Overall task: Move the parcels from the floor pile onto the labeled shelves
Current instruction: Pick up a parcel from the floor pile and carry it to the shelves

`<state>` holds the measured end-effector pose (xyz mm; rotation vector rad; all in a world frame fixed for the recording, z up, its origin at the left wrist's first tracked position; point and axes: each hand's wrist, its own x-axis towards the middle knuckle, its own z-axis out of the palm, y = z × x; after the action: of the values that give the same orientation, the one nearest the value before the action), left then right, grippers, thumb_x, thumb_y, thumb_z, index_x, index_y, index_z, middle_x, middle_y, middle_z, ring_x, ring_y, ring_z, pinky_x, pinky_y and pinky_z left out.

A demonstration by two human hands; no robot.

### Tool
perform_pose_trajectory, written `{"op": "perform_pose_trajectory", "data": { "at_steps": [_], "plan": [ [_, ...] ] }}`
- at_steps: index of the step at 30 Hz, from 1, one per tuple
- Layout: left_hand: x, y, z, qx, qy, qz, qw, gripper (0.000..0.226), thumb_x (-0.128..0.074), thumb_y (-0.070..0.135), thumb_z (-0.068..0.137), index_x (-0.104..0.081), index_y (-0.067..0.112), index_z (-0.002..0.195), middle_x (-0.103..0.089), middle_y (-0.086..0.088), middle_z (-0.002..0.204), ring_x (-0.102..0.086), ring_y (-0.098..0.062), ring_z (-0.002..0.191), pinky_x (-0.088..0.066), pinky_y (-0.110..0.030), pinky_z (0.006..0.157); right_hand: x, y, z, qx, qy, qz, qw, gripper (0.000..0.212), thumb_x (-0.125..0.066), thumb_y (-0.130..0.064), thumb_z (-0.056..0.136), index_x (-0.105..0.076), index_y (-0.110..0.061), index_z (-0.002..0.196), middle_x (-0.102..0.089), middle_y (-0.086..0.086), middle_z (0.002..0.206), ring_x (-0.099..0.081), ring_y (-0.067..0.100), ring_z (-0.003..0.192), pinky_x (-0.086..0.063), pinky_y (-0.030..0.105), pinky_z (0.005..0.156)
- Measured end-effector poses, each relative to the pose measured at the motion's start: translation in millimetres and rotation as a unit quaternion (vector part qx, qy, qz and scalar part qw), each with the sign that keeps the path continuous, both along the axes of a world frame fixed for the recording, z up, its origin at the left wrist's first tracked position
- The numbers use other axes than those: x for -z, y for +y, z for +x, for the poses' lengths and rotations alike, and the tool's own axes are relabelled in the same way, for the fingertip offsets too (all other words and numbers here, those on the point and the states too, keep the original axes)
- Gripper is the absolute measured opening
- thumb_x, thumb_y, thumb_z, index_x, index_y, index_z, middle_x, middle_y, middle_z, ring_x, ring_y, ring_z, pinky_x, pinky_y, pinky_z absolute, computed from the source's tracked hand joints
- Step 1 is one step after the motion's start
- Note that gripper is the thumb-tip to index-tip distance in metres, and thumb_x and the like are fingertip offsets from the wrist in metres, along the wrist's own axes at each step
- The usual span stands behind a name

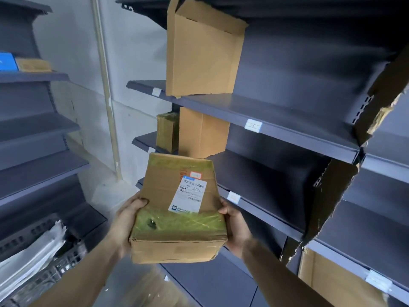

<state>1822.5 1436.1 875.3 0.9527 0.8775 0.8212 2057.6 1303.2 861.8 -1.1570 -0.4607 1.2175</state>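
Observation:
I hold a brown cardboard parcel (177, 207) with yellowish tape and a white shipping label in front of the dark blue shelf unit (287, 116). My left hand (126, 220) grips its left side, thumb on top. My right hand (234, 227) grips its right side. The parcel hangs level with the lower shelf (254, 202), just left of its front edge. White label tags (253, 125) are clipped to the shelf edges.
A tall open carton (201, 52) stands on the upper shelf. A brown box (201, 131) and a small taped parcel (167, 131) sit on the middle shelf. Torn cardboard dividers (327, 200) rise at the right. Another shelf unit (33, 129) stands left, with white plastic bags (33, 258) below.

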Motion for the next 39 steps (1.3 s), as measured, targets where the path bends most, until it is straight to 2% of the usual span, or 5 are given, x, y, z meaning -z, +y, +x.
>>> {"op": "perform_pose_trajectory", "data": {
  "at_steps": [10,14,21,35,39],
  "plan": [
    [14,22,-17,-0.02,-0.002,-0.036,0.999,0.037,-0.058,0.024,0.086,-0.069,0.028,0.121,-0.068,-0.018,0.121,-0.064,-0.034,0.092,-0.054,-0.039,0.075,9,32,-17,0.013,0.013,-0.048,0.999,0.046,-0.039,-0.011,0.091,-0.064,-0.015,0.13,-0.074,0.011,0.116,-0.07,0.026,0.096,-0.057,0.032,0.079],
    [14,21,-22,-0.011,-0.014,-0.035,0.999,0.038,-0.055,0.022,0.088,-0.067,0.025,0.124,-0.068,-0.017,0.115,-0.065,-0.032,0.083,-0.055,-0.035,0.067,9,35,-21,0.002,0.011,-0.036,0.999,0.047,-0.04,-0.011,0.091,-0.064,-0.016,0.13,-0.071,0.016,0.126,-0.068,0.031,0.104,-0.054,0.043,0.094],
    [2,24,-6,0.025,-0.038,-0.017,0.999,0.033,-0.05,0.022,0.091,-0.07,0.024,0.117,-0.071,-0.015,0.113,-0.068,-0.032,0.088,-0.052,-0.04,0.08,-3,29,-9,0.022,-0.019,-0.005,1.0,0.049,-0.044,-0.015,0.087,-0.066,-0.022,0.13,-0.069,0.016,0.13,-0.058,0.043,0.128,-0.044,0.057,0.111],
    [-56,11,189,0.153,-0.014,0.009,0.988,0.036,-0.059,0.04,0.092,-0.07,0.016,0.116,-0.075,-0.013,0.105,-0.069,-0.029,0.095,-0.051,-0.037,0.081,-61,-58,121,0.2,-0.045,0.036,0.978,0.039,-0.046,-0.038,0.1,-0.07,-0.016,0.122,-0.076,0.014,0.112,-0.074,0.023,0.083,-0.057,0.031,0.072],
    [-51,15,233,0.177,0.006,0.007,0.984,0.039,-0.062,0.041,0.091,-0.068,0.01,0.114,-0.072,-0.02,0.108,-0.068,-0.032,0.095,-0.052,-0.038,0.079,-53,-66,146,0.269,-0.028,-0.011,0.963,0.049,-0.055,-0.056,0.093,-0.076,-0.016,0.114,-0.079,0.01,0.105,-0.074,0.026,0.092,-0.055,0.038,0.091]
  ]
}}
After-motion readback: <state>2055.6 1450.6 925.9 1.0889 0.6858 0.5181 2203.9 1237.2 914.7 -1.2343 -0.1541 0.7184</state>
